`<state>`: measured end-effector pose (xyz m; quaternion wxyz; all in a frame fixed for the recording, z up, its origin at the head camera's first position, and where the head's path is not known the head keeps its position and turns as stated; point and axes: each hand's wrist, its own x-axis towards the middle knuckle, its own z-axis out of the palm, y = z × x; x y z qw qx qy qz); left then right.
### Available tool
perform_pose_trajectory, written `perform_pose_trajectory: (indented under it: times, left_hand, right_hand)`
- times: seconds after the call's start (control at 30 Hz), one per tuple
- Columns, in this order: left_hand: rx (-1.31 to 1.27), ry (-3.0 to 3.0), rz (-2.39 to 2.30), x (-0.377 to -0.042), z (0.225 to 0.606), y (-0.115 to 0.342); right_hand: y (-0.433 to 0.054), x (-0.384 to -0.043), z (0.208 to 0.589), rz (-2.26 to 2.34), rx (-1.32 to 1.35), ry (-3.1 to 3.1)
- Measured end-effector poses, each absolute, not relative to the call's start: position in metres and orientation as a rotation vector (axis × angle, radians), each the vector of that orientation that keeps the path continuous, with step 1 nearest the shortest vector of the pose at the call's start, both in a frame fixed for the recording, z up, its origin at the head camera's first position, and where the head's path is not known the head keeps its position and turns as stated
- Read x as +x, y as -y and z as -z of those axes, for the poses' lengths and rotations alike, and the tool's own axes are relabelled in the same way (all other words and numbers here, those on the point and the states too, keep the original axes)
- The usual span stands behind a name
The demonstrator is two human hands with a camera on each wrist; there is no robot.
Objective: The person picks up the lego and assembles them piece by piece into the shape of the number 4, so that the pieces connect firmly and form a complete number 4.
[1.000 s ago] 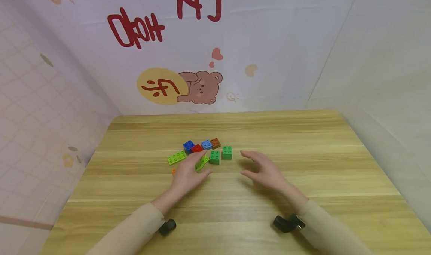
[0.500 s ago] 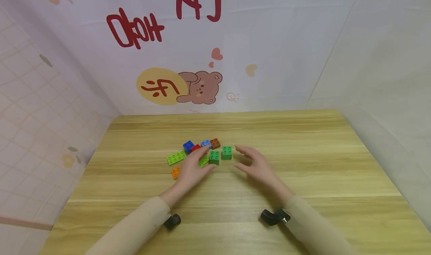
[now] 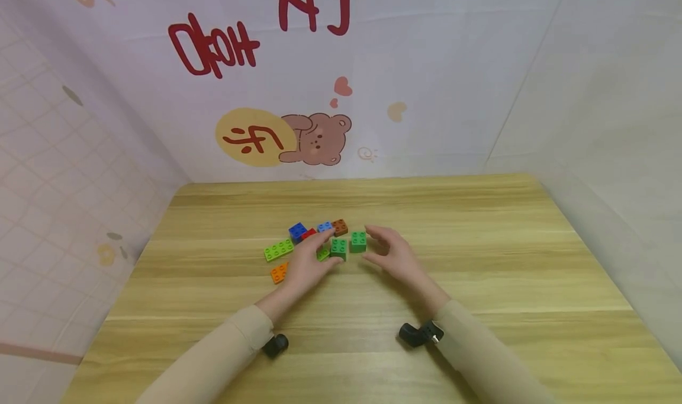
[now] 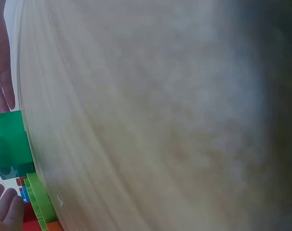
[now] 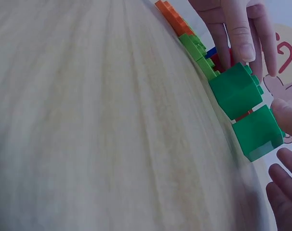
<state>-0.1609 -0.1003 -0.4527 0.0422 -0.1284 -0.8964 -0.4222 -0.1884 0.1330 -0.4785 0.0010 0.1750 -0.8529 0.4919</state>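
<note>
Left hand (image 3: 308,263) (eight o'clock) and right hand (image 3: 396,258) (four o'clock), fingers parted, unclenched, flank two square green plastic blocks (image 3: 359,242), likely light, stiff, best pinched by the sides.

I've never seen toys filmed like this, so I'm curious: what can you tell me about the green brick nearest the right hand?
The green brick is a chunky, plastic-looking block with four round studs on top. It sits studs-up on the wood-patterned table, a small gap from another green brick. The right hand is beside it; whether they touch is unclear.
</note>
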Motion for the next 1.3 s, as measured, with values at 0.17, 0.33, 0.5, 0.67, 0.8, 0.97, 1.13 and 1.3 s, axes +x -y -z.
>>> perform_pose_trajectory:
  times: [0.17, 0.33, 0.5, 0.67, 0.8, 0.97, 1.13, 1.3]
  left_hand:
    - [-0.408, 2.729, 1.32, -0.164, 0.454, 0.101]
    - [-0.392, 2.753, 1.317, -0.165, 0.456, 0.1]
    - [-0.378, 2.761, 1.328, -0.167, 0.455, 0.098]
    - [-0.392, 2.769, 1.309, -0.168, 0.457, 0.097]
    - [-0.413, 2.773, 1.282, -0.168, 0.458, 0.096]
    - [-0.431, 2.761, 1.256, -0.169, 0.459, 0.095]
    - [-0.451, 2.725, 1.272, -0.169, 0.459, 0.094]
    - [-0.471, 2.673, 1.355, -0.167, 0.456, 0.095]
  right_hand:
    - [-0.129, -0.194, 0.484, -1.591, 0.534, 2.652]
    - [-0.127, -0.197, 0.488, -1.722, 0.508, 2.589]
    - [-0.125, -0.198, 0.49, -1.829, 0.49, 2.535]
    - [-0.124, -0.199, 0.493, -1.847, 0.469, 2.516]
    - [-0.124, -0.198, 0.495, -1.839, 0.462, 2.518]
    - [-0.125, -0.195, 0.492, -1.838, 0.456, 2.535]
    - [-0.129, -0.192, 0.491, -1.837, 0.457, 2.528]
    - [-0.133, -0.187, 0.493, -1.865, 0.47, 2.515]
